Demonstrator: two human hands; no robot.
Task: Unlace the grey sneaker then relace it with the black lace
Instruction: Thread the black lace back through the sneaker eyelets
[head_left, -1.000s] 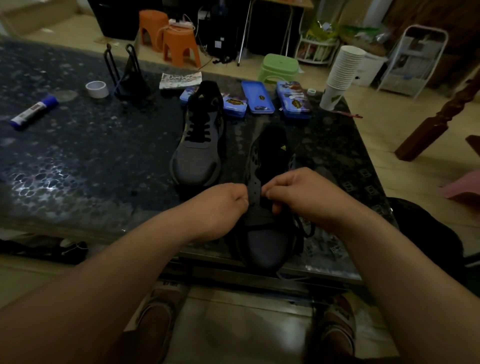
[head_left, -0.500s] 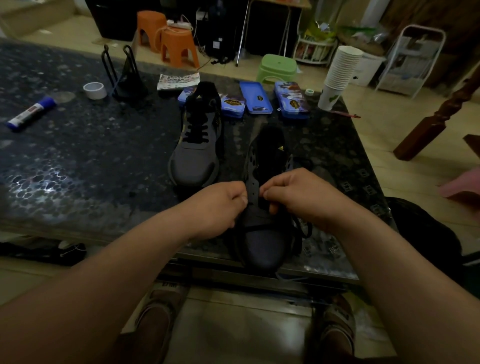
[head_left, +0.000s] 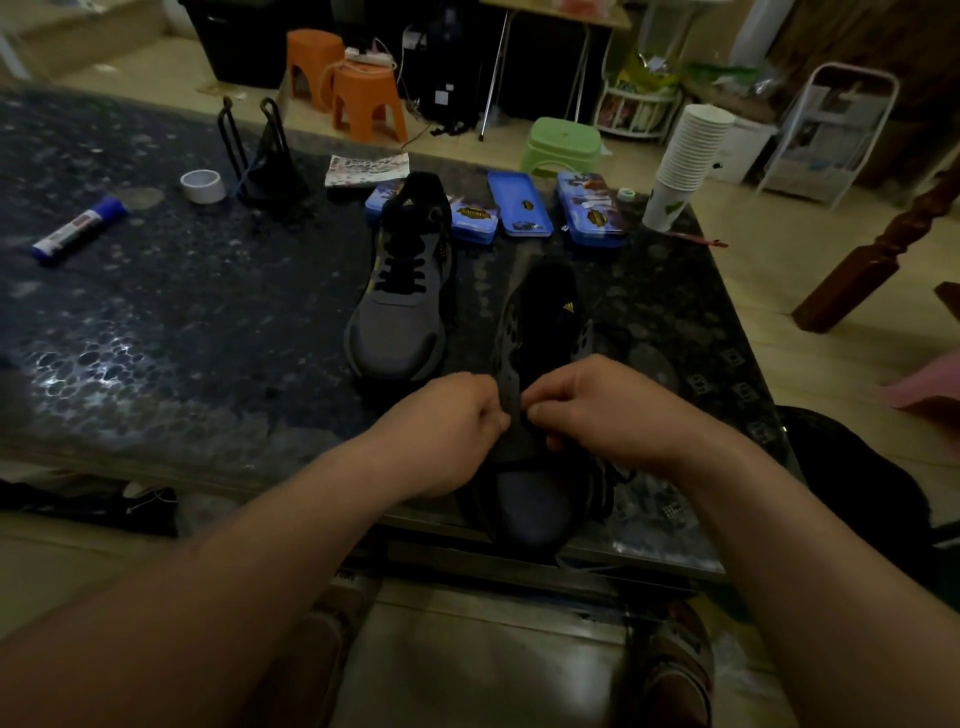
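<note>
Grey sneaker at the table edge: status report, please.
Left hand pinches grey sneaker eyelet flap. Right hand pinches black lace. Upper eyelets not yet laced. Other sneaker apart, not blocking.

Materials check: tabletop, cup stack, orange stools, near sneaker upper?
Tabletop: polished speckled stone, maybe glass-topped; glossy glare.
Cup stack: likely paper; matte white, ribbed rims.
Orange stools: moulded plastic; smooth, uniform colour.
Near sneaker upper: probably matte grey fabric; too dark to confirm.

Dim, soft, wide-angle edge distortion

Left hand (head_left: 447, 431) on grey sneaker (head_left: 535, 501), right hand (head_left: 602, 410) on black lace (head_left: 619, 477): closer.
</note>
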